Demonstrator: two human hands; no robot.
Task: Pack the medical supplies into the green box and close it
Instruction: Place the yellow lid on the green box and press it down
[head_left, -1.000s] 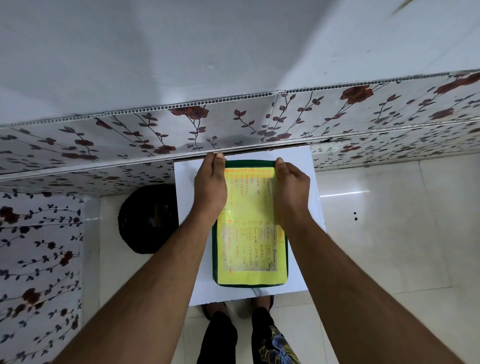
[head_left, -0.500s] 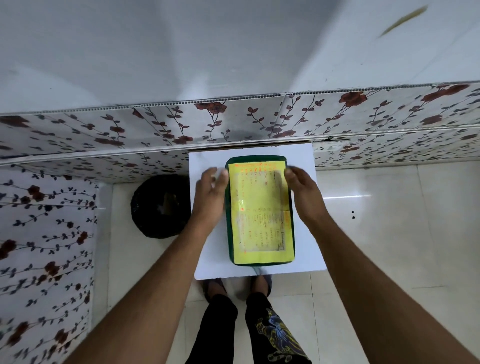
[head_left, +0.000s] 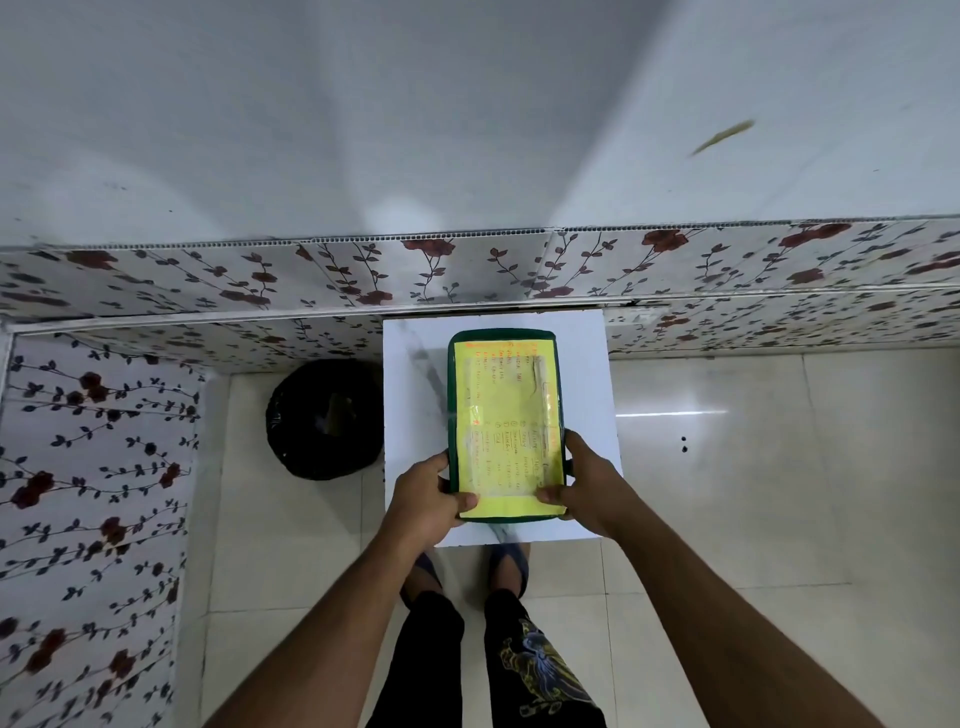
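The green box (head_left: 504, 384) lies flat on a small white table (head_left: 415, 395), its lid down and covered by a yellow label with orange and dark writing. My left hand (head_left: 426, 499) grips the box's near left corner, thumb resting on the label. On the opposite side my right hand (head_left: 587, 483) holds the near right corner, thumb also on the label. No medical supplies show outside the box; whatever is inside is hidden.
A black round bin (head_left: 324, 418) stands on the floor left of the table. Floral-patterned wall panels (head_left: 467, 270) run behind the table and along the left. Glossy tiled floor (head_left: 753, 467) spreads to the right. My feet (head_left: 462, 566) are just under the table's near edge.
Both hands slid from the box's far end, along its sides, to the near corners. The box stayed flat on the table with its lid down.
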